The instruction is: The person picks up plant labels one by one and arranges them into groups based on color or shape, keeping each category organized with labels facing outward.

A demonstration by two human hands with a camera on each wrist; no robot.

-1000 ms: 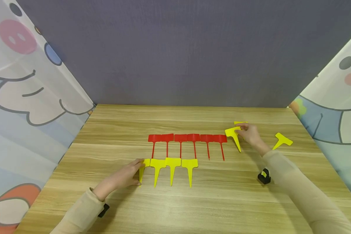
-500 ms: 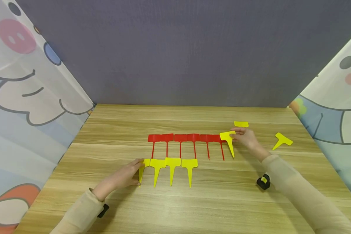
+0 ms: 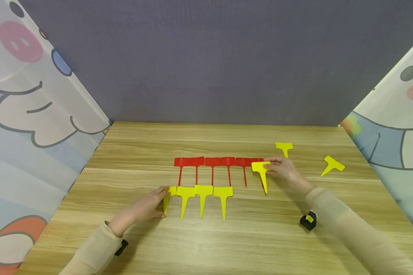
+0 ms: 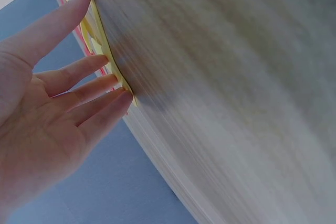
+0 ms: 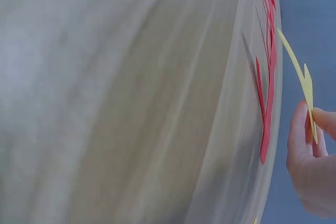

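Observation:
My right hand [image 3: 286, 169] pinches a yellow T-shaped plant label [image 3: 260, 167] by one end of its head, raised off the table in the right wrist view. In the head view it overlaps the rightmost red label of a row of several red T-shaped plant labels [image 3: 212, 162]. Below them lies a row of several yellow plant labels [image 3: 204, 190], stems toward me. The fairly straight fingertips of my left hand [image 3: 143, 208] rest on the leftmost yellow label [image 3: 172, 191], partly hiding it. The left wrist view shows thumb and fingers along that label's edge [image 4: 113, 59].
Two loose yellow labels lie on the wooden table [image 3: 206, 248]: one label [image 3: 284, 146] behind my right hand, another label [image 3: 332, 165] farther right. A dark panel [image 3: 223, 65] stands along the back. Cartoon-printed sheets [image 3: 27, 126] flank both sides.
My right hand has carried the yellow label left and toward me, from beside the red row to over its right end. The left hand has stayed in place.

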